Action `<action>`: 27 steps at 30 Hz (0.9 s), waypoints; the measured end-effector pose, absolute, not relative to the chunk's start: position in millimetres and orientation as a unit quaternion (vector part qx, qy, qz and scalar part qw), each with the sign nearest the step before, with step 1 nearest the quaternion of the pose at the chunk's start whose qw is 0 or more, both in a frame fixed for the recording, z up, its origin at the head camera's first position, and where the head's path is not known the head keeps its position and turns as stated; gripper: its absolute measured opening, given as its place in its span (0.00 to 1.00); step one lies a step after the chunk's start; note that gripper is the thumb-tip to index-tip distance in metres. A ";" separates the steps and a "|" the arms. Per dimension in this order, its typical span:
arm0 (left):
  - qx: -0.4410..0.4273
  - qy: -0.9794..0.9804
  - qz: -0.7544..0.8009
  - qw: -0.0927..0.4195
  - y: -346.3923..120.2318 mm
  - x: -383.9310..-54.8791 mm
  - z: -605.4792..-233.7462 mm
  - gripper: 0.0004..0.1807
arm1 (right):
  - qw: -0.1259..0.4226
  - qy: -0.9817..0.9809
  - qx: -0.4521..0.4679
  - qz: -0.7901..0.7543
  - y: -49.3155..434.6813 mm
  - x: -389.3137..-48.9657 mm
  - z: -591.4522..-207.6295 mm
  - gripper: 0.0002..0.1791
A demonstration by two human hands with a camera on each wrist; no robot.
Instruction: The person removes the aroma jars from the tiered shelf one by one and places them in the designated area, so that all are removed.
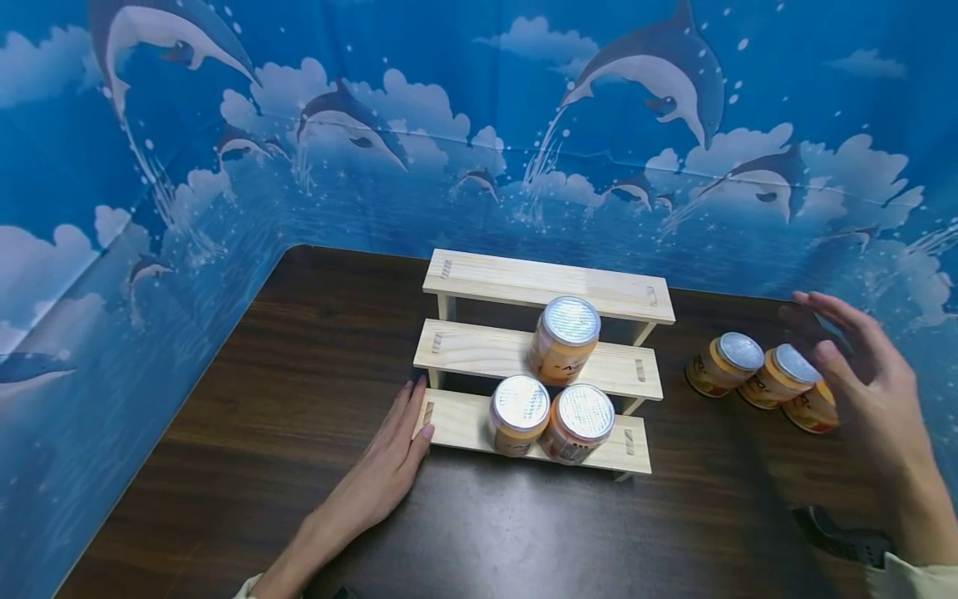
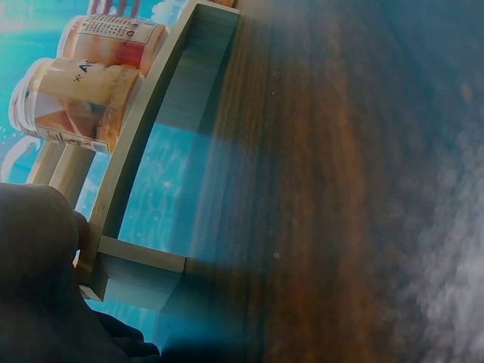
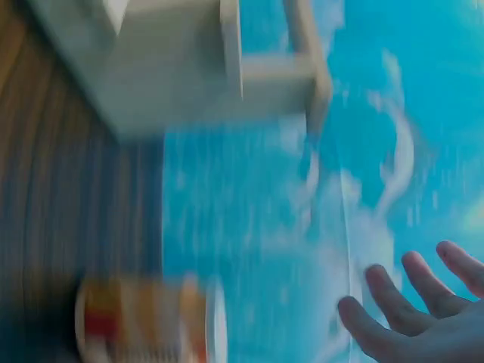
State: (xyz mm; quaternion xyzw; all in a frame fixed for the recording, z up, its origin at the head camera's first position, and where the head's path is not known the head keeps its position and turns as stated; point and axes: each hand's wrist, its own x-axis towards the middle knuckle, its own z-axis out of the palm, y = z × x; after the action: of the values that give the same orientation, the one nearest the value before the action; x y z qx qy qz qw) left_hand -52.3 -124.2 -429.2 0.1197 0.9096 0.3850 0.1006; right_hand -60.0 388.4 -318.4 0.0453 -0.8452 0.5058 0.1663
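A three-step wooden rack [image 1: 479, 353] stands on the table. My left hand [image 1: 389, 453] rests at the left end of its lowest step, fingers straight along the side. Two canned-fruit jars with silver lids, one [image 1: 520, 416] beside another [image 1: 579, 424], stand on the lowest step, and a third jar [image 1: 565, 341] is on the middle step. My right hand [image 1: 879, 383] hovers at the right, fingers spread, holding nothing. Near it three more jars stand in a slanting row: a left one [image 1: 724, 364], a middle one [image 1: 778, 377] and a right one [image 1: 814, 409], partly hidden by the hand.
A blue dolphin-print curtain [image 1: 464, 125] rises right behind the rack and along the left. The dark wooden table [image 1: 299, 358] extends around the rack. A black strap [image 1: 841, 537] sits by my right wrist.
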 end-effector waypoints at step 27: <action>0.124 0.910 0.384 0.099 -123.9 -53.2 -430.3 0.38 | -0.058 -0.775 0.218 0.590 246.9 -113.7 -329.3 0.41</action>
State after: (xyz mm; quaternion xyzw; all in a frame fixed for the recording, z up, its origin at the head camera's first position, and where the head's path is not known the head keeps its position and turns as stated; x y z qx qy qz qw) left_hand -53.2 -123.9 -430.3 0.1241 0.9097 0.3837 0.0992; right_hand -113.7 246.9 -329.3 0.2179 -0.7752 0.5902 -0.0578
